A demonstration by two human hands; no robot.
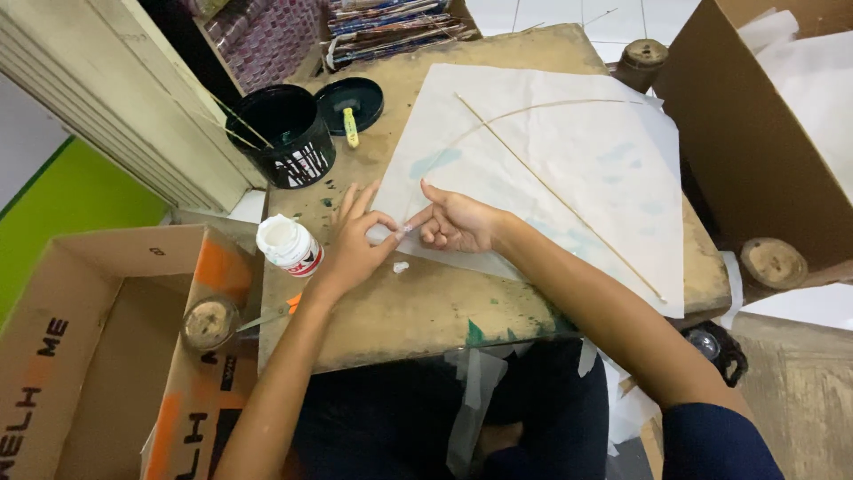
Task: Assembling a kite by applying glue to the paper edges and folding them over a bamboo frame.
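Observation:
A white paper kite sheet (569, 169) lies on a worn wooden table (426, 302), with a straight thin bamboo stick (560, 196) and a curved one (533, 111) laid on it. My left hand (355, 240) and my right hand (458, 222) meet at the sheet's near left corner. Both pinch the paper edge there, fingertips touching. A small white scrap (401, 267) lies on the table just below the fingers. An open white glue pot (289, 244) stands just left of my left hand.
A black cup (284, 133) holding thin sticks and a dark lid (349, 102) sit at the table's far left. Orange-handled scissors (271, 313) lie at the left edge. Cardboard boxes stand at left (98, 347) and right (755, 133). Round spools (773, 262) lie nearby.

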